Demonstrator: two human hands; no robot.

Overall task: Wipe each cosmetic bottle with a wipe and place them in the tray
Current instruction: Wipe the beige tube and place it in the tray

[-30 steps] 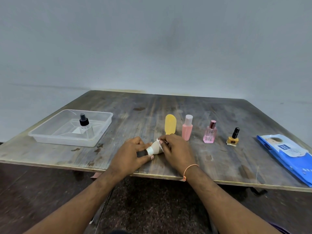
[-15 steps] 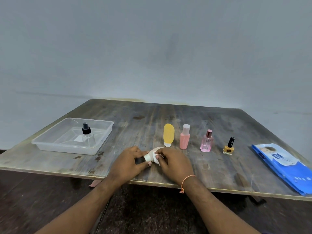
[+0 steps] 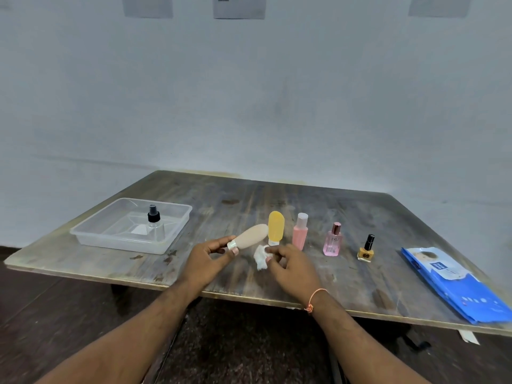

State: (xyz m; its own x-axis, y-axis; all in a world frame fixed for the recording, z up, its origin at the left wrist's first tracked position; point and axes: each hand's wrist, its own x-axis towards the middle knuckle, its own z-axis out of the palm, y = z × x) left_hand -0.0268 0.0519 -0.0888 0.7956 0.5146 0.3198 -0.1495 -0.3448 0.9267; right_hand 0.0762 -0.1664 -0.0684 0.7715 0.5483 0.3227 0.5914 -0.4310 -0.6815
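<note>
**Over the worktop's near edge: tube in one hand, wipe in the other**

Above the worktop [image 3: 318,212], the left hand [image 3: 206,261] pinches a beige tube [image 3: 250,236] by its white cap end, tilted up to the right. Just beside it, the right hand [image 3: 293,268] pinches a crumpled white wipe [image 3: 260,256], apart from the tube. Behind stand a yellow tube [image 3: 276,227], pink bottle [image 3: 300,234], pink perfume bottle [image 3: 332,241] and yellow nail polish [image 3: 366,249]. Far left, a clear tray [image 3: 91,236] holds a spray bottle [image 3: 154,223]. A blue wipes pack [image 3: 454,284] lies far right.
</note>
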